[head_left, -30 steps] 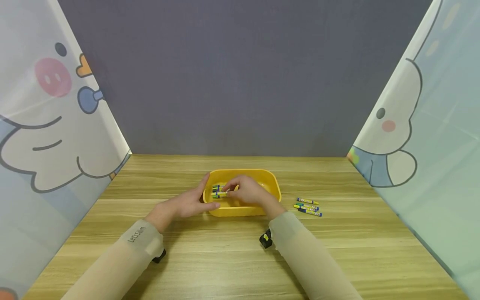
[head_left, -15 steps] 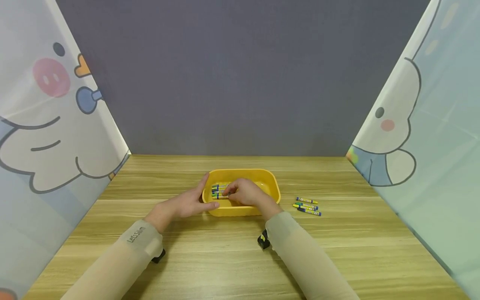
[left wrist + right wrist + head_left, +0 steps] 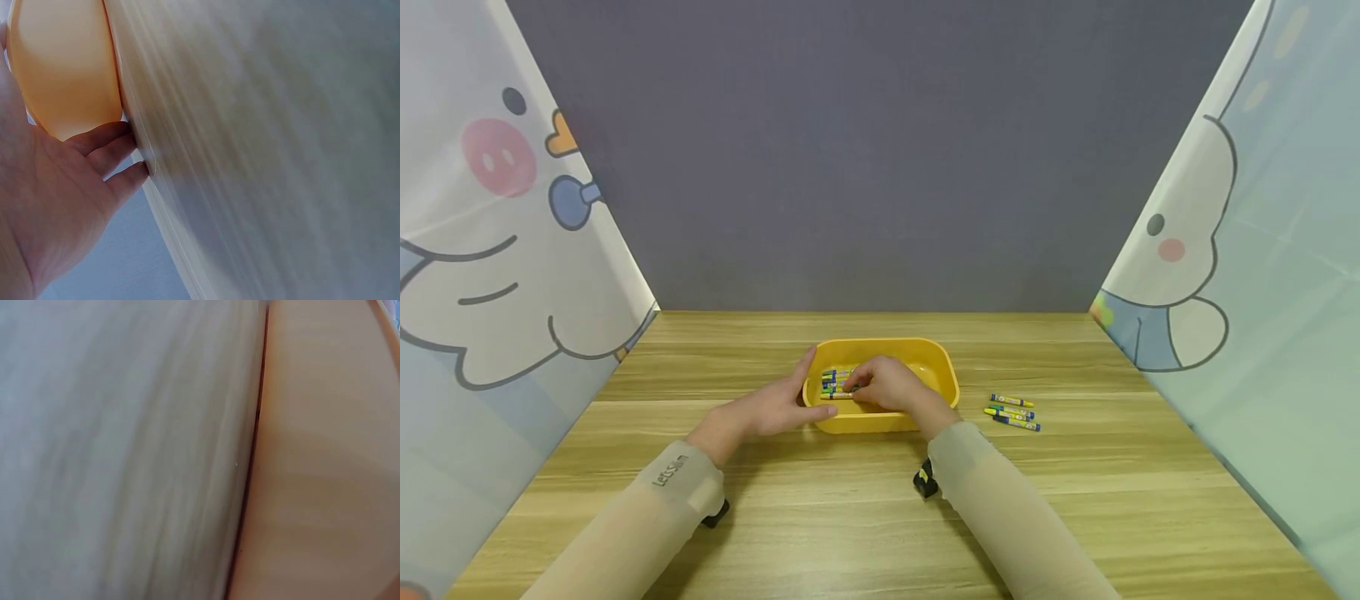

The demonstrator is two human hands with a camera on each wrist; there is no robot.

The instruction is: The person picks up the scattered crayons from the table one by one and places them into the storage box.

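Observation:
A shallow yellow plastic box (image 3: 880,423) stands on the table, with several crayons (image 3: 835,381) lying side by side in its left part. My left hand (image 3: 775,407) rests against the box's left end, thumb stretched along the front rim and forefinger up at the back left corner. In the left wrist view, the other fingers (image 3: 115,150) lie fairly straight along the box's outer wall, down at the tabletop. Inside the box, my right hand (image 3: 891,385) pinches the right end of the frontmost crayon (image 3: 837,396) between thumb and fingertips. The right wrist view shows only the box wall (image 3: 331,425) and table.
Several more crayons (image 3: 1013,413) with yellow labels and blue ends lie on the wooden table (image 3: 835,517), right of the box. A dark grey panel (image 3: 880,167) rises at the back. Cartoon-printed sheets (image 3: 512,250) stand at both sides.
My right hand has shifted slightly towards the front of the box, and the frontmost crayon now lies a little apart in the row. The left hand has stayed in place.

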